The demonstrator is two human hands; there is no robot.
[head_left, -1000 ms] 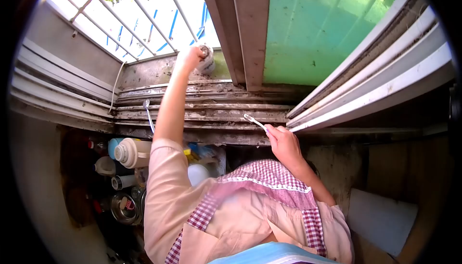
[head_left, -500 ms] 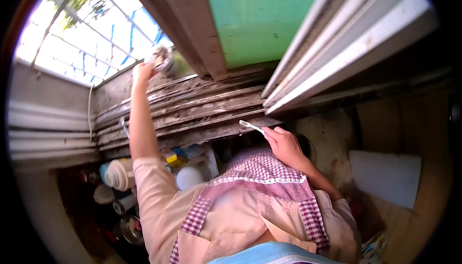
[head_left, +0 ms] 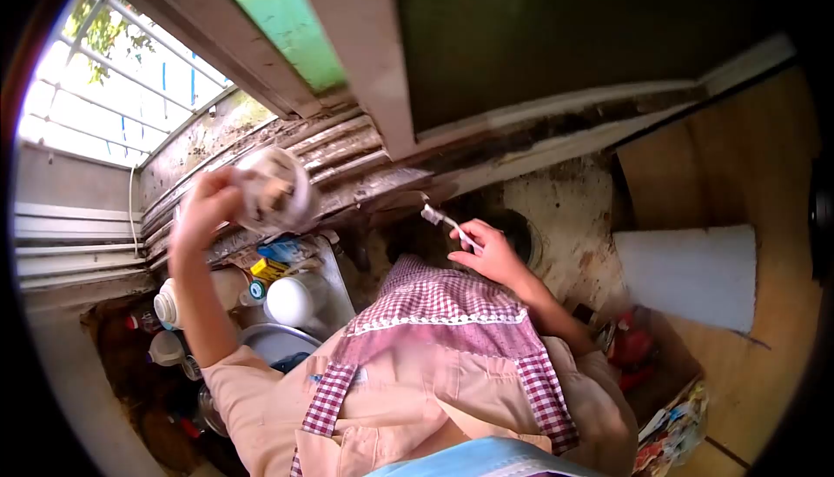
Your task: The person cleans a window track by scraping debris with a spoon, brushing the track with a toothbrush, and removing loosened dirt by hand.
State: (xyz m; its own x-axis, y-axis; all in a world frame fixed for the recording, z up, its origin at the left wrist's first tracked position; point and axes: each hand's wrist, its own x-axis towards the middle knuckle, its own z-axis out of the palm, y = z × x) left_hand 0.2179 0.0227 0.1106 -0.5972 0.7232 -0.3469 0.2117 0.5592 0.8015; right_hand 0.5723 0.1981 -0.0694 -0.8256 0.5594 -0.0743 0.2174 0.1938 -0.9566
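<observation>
My left hand (head_left: 207, 208) is closed on the side of a see-through plastic tub (head_left: 291, 183), which has brownish bits inside and is smeared by motion. The tub is in front of the dirty window track (head_left: 343, 142). In my right hand (head_left: 491, 255) is a white toothbrush (head_left: 443, 218), gripped by the handle with its bristle head pointing up and left. The brush head is just below the sill's front edge, apart from it.
Below my left arm are a white round lid or bowl (head_left: 291, 301), a yellow box (head_left: 268, 269) and a grey basin (head_left: 278, 338). A pale board (head_left: 691, 277) lies at right. Window bars (head_left: 130, 69) stand at upper left, beside the sliding frame (head_left: 356, 34).
My left hand has brought the tub from the outer sill inward, toward my body. The sliding window panels stand farther left in view as my head has turned. The toothbrush stays in my right hand.
</observation>
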